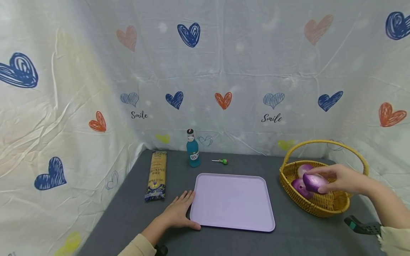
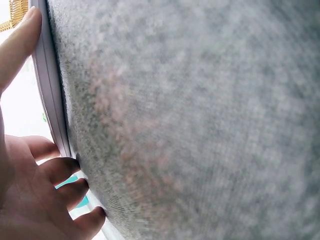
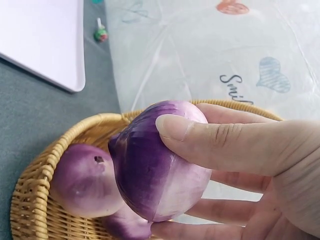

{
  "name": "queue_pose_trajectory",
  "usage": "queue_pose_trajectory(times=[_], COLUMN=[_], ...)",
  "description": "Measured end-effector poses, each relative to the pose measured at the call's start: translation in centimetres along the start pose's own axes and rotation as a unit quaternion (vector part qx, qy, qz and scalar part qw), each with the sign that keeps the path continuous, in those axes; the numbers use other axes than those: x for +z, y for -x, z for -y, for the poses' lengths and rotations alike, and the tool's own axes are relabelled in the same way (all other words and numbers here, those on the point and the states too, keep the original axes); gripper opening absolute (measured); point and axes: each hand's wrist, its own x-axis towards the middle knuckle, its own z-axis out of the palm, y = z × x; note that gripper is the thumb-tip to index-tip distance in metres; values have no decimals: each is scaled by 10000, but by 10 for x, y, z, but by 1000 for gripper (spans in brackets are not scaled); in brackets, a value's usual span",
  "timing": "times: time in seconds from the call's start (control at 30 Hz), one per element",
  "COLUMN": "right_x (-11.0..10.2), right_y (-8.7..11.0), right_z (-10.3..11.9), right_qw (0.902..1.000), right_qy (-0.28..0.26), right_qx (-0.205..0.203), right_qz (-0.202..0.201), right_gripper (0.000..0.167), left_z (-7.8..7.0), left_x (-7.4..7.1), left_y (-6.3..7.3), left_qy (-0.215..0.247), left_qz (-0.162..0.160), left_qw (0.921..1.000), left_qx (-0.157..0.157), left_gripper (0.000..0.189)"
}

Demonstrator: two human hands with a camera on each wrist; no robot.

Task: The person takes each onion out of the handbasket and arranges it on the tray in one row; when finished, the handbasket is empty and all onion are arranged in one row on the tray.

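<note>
My right hand grips a purple onion between thumb and fingers, over the wicker basket. Two more purple onions lie in the basket's left part; one of them, a whole onion, shows clearly in the right wrist view. At the left edge of the lilac tray my left hand rests with fingers spread, thumb at the tray's near-left corner. In the left wrist view the fingers of that hand lie along the tray's side, loosely bent and holding nothing.
Left of the tray lies a yellow-and-blue packet. Behind the tray stand a blue bottle and, lying flat, a green-and-red lollipop. The basket's tall handle arches over it. A heart-printed cloth hangs behind the grey table.
</note>
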Motion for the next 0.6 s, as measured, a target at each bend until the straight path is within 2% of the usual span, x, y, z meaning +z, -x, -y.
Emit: queue_pose_trajectory(times=[0.27, 0.47, 0.6], right_x=[-2, 3, 5], right_y=[0, -3, -5], right_z=[0, 6, 10], right_qw=[9997, 9995, 9994], right_qy=[-51, 110, 148], right_qx=[-220, -264, -298], right_qz=[-29, -99, -119], right_gripper=[55, 57, 57], left_z=[-7, -3, -2], left_x=[-1, 0, -1], left_y=[0, 0, 1], left_qy=[96, -21, -11], left_qz=[26, -10, -4], left_qw=[9999, 10000, 10000], left_qx=[48, -81, -54], left_gripper=[130, 131, 131])
